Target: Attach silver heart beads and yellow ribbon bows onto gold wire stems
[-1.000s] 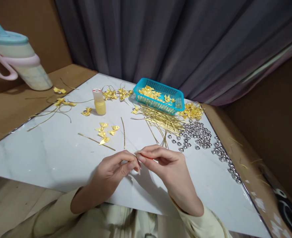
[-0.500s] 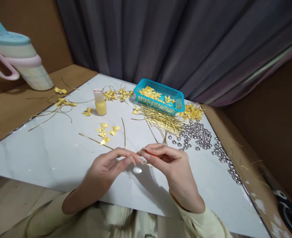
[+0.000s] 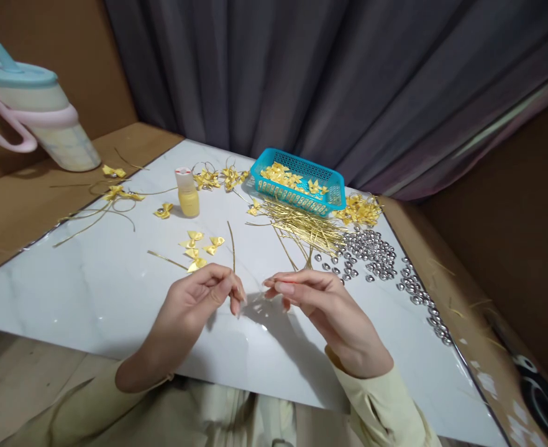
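Observation:
My left hand (image 3: 194,307) hovers low over the white marble board (image 3: 92,292), its fingertips pinched together; what they hold is too small to make out. My right hand (image 3: 323,304) is a short gap to its right, thumb and forefinger also pinched on something I cannot make out. A single gold wire (image 3: 231,245) lies on the board just beyond my left fingertips. Several small yellow bows (image 3: 198,245) lie further to the left. A heap of gold wires (image 3: 306,226) and a scatter of silver beads (image 3: 371,251) lie beyond my right hand.
A blue basket (image 3: 292,197) holding yellow bows stands at the back. A small yellow glue bottle (image 3: 187,194) stands left of it. A pastel jug (image 3: 36,118) sits on the brown table at far left. More bows and wire loops (image 3: 115,195) lie there. Dark curtains hang behind.
My two hands, fingertips touching a second ago, have drawn apart. The left hand moved left and the right hand lifted slightly.

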`<state>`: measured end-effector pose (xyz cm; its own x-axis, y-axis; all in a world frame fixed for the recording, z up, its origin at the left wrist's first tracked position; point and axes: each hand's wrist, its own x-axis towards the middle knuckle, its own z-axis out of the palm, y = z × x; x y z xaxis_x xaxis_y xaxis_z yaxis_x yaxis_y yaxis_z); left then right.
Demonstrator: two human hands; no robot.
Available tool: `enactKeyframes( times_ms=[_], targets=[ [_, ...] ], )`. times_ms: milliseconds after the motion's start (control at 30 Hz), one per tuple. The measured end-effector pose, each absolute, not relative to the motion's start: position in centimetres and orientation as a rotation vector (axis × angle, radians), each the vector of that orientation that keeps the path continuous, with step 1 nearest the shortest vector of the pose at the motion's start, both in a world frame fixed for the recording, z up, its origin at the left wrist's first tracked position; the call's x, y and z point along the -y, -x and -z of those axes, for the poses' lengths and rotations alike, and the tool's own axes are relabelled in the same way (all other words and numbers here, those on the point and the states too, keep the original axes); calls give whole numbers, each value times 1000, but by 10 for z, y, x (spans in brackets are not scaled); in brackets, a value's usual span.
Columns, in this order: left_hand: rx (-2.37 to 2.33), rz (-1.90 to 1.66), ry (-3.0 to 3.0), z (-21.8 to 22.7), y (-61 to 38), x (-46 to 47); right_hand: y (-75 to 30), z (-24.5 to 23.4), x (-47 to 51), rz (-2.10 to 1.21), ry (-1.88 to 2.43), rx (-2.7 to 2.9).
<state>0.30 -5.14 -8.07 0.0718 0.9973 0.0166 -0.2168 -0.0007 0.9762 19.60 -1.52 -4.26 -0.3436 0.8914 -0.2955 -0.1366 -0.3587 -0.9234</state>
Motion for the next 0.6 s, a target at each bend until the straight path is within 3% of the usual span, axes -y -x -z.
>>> enactKeyframes(
  times_ms=[600],
  targets=[
    [-880,-1073,-1024,85,-11,51,-199,43,9,-1902,1036,980]
  ],
)
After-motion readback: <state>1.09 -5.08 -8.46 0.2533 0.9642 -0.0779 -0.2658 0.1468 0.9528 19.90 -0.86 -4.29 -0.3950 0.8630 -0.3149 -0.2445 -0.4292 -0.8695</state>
